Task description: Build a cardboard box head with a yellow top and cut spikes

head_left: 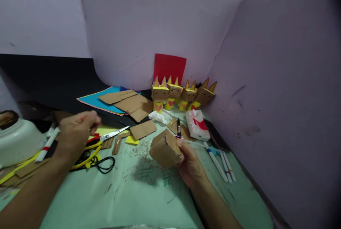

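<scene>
My right hand (189, 163) grips a small cardboard box (165, 149) above the green table, together with a black marker (178, 127) that sticks up past the box. My left hand (76, 131) hovers at the left with its fingers curled, just left of a pair of scissors (113, 134); whether it holds anything I cannot tell. Several finished cardboard figures (174, 96) with yellow horns and red hearts stand in a row at the back.
Flat cardboard pieces (131, 103) lie on blue and pink paper (98, 101). A tissue pack (196, 125) and white markers (222, 163) lie at the right. A white bowl (18, 142) sits far left. Lilac partition walls (279, 90) close in the back and right.
</scene>
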A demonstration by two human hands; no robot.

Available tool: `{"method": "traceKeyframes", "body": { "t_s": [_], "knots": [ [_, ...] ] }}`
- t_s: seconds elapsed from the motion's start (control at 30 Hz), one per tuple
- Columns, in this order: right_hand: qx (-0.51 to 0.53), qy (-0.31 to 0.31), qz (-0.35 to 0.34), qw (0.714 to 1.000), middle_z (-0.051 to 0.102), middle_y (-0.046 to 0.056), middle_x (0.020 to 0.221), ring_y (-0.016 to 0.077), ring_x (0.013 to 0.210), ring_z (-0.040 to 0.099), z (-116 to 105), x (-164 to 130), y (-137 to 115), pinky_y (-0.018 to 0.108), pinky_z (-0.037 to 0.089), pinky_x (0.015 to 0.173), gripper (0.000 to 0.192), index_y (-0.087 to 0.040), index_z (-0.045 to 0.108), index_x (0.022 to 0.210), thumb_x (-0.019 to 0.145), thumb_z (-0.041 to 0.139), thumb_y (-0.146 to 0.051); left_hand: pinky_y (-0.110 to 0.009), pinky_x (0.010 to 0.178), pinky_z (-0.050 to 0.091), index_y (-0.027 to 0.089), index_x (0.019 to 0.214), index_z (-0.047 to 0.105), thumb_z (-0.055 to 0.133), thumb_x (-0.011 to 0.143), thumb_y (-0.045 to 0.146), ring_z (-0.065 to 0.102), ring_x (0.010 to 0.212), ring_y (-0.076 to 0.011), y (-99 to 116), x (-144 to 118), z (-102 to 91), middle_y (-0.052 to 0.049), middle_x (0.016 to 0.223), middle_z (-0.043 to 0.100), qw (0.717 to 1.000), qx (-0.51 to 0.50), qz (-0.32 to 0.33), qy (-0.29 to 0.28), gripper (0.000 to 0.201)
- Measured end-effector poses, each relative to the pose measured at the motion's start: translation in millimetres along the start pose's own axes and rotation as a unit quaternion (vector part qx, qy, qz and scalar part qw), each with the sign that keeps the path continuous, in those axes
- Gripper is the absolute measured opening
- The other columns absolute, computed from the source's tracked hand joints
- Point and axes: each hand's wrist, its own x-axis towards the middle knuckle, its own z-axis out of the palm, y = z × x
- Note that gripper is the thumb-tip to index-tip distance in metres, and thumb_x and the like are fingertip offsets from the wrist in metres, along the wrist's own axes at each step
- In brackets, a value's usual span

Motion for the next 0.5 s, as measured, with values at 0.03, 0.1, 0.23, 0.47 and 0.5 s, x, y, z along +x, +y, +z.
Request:
{"method": "traceKeyframes", "body": {
  "t_s": [0.03, 0.1, 0.23, 0.47, 0.5],
  "knots": [
    [-0.001, 0.002, -0.005, 1.000, 0.067, 0.001, 0.064, 0.0128, 0.048, 0.055, -1.1, 0.6, 1.1, 0.022, 0.041, 0.041, 0.028, -0.017, 0.067, 0.075, 0.056, 0.075, -0.034, -0.027, 0.040, 0.043, 0.023, 0.077, 0.059, 0.050, 0.075, 0.020, 0.054, 0.046, -0.0125, 4.1, -5.2, 6.8, -0.001, 0.066, 0.063, 1.000, 0.001, -0.019, -0.004, 0.010],
    [-0.005, -0.001, -0.015, 1.000, 0.061, -0.002, 0.057, 0.0108, 0.044, 0.050, -2.7, 1.4, 3.4, 0.020, 0.037, 0.038, 0.028, -0.017, 0.065, 0.075, 0.054, 0.076, -0.033, -0.030, 0.054, 0.050, 0.023, 0.093, 0.065, 0.050, 0.065, 0.014, 0.063, 0.068, -0.0183, 12.2, -14.7, 17.1, -0.004, 0.087, 0.069, 0.998, -0.010, -0.061, -0.023, 0.034],
    [-0.038, 0.006, -0.052, 0.998, 0.053, -0.005, 0.053, 0.0077, 0.041, 0.042, -4.2, 0.9, 7.6, 0.018, 0.032, 0.037, 0.025, -0.018, 0.063, 0.071, 0.053, 0.076, -0.030, -0.027, 0.048, 0.044, 0.020, 0.061, 0.064, 0.049, 0.067, 0.018, 0.054, 0.051, -0.0157, 24.2, -33.1, 26.4, 0.000, 0.053, 0.058, 0.987, -0.070, -0.115, -0.089, 0.017],
    [-0.220, -0.030, -0.250, 0.942, 0.060, 0.002, 0.081, 0.0142, 0.066, 0.056, -3.1, -4.8, 13.6, 0.023, 0.047, 0.053, 0.015, -0.021, 0.068, 0.067, 0.054, 0.073, -0.017, -0.038, 0.084, 0.052, 0.023, 0.130, 0.045, 0.069, 0.067, 0.049, 0.061, 0.107, -0.0280, 33.8, -66.1, 48.0, -0.014, 0.118, 0.062, 0.869, -0.307, -0.253, -0.294, 0.071],
    [-0.230, -0.041, -0.266, 0.935, 0.059, 0.002, 0.082, 0.0146, 0.067, 0.056, -2.9, -5.6, 14.9, 0.023, 0.047, 0.053, 0.016, -0.021, 0.068, 0.068, 0.054, 0.073, -0.015, -0.040, 0.089, 0.050, 0.023, 0.131, 0.043, 0.072, 0.064, 0.050, 0.059, 0.111, -0.0291, 34.7, -68.8, 51.1, -0.014, 0.121, 0.060, 0.856, -0.312, -0.257, -0.322, 0.079]
  ]
}}
